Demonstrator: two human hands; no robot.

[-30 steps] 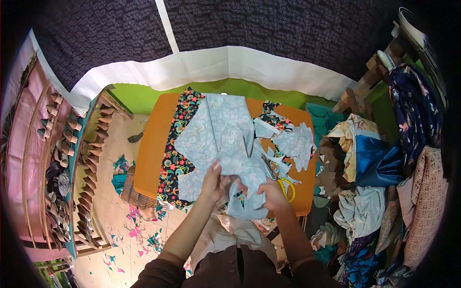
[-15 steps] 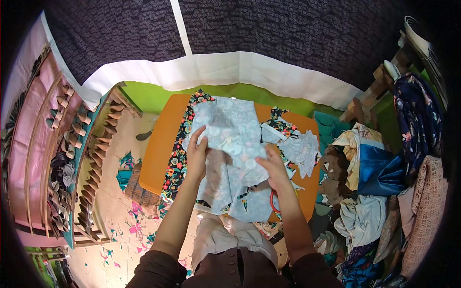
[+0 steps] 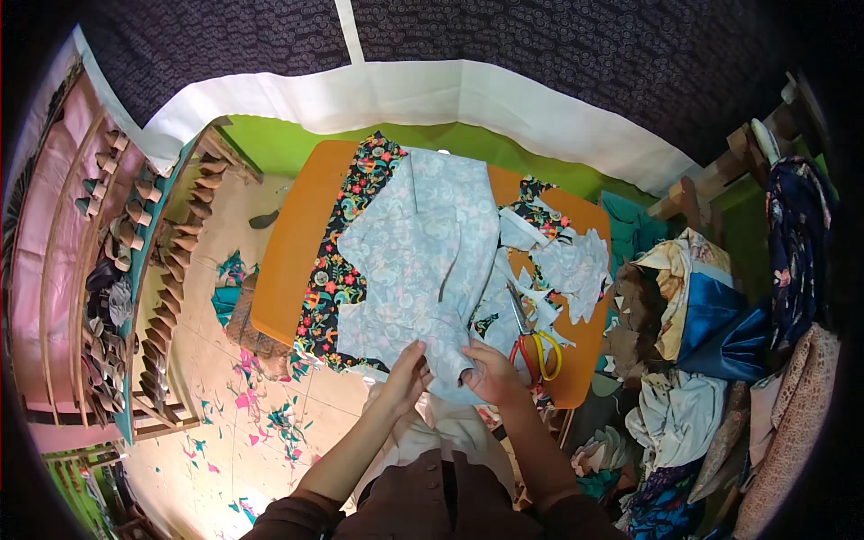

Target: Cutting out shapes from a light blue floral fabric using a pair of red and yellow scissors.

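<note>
A large piece of floral fabric [image 3: 396, 243] lies on the orange table, its pale grey-blue back facing up. Black floral fabric [image 3: 328, 292] with bright flowers shows along its left side. At the near edge of the pale piece, my left hand [image 3: 408, 382] pinches the cloth between thumb and fingers. My right hand [image 3: 497, 374] grips the same edge a little to the right, where the cloth bunches and hangs over the table's front. Scissors [image 3: 531, 346] with one red and one yellow handle lie just beyond my right hand, blades pointing away.
Fabric scraps [image 3: 571, 261] cover the right part of the orange table [image 3: 286, 243]. Shoe racks [image 3: 135, 297] stand at the left. Piled cloth [image 3: 679, 414] crowds the right side. Small pink and teal offcuts [image 3: 256, 405] litter the floor. A dark patterned curtain [image 3: 540, 54] hangs behind.
Both hands have come down toward me to the table's near edge. The raised, folded fabric now lies flatter across the table. The scissors, mostly covered before, are now exposed.
</note>
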